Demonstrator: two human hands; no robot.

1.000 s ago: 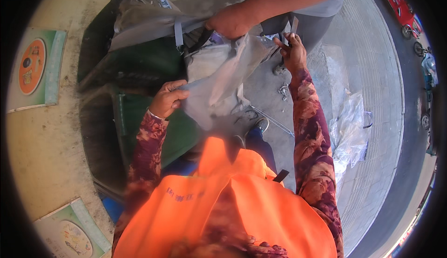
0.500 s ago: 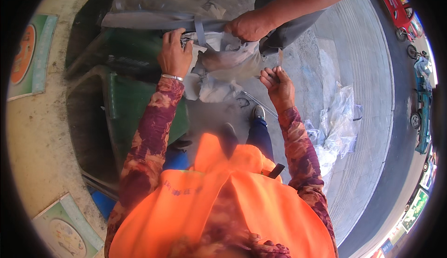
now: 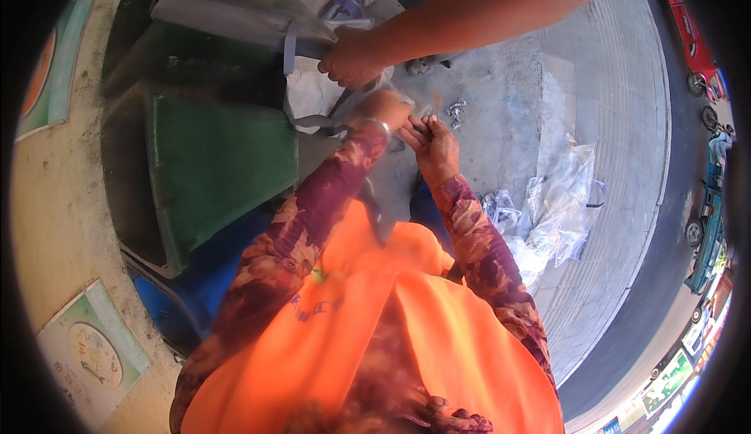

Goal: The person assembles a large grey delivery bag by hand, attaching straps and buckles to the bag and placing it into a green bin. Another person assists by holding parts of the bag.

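— Where do the hands sit?
— The right hand (image 3: 435, 146) and left hand (image 3: 381, 113) meet, fingers bunched; I cannot tell what they pinch.
— And beyond them?
— Just past the left hand, another person's hand (image 3: 350, 60) grips the white bag (image 3: 313, 93).

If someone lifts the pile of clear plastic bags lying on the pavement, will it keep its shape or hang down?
The clear plastic bags look thin and crumpled, so they would probably hang limp. They seem light for their bulk, and a breeze might move them. The glossy film could slip between fingers. The left hand and right hand are away from them.
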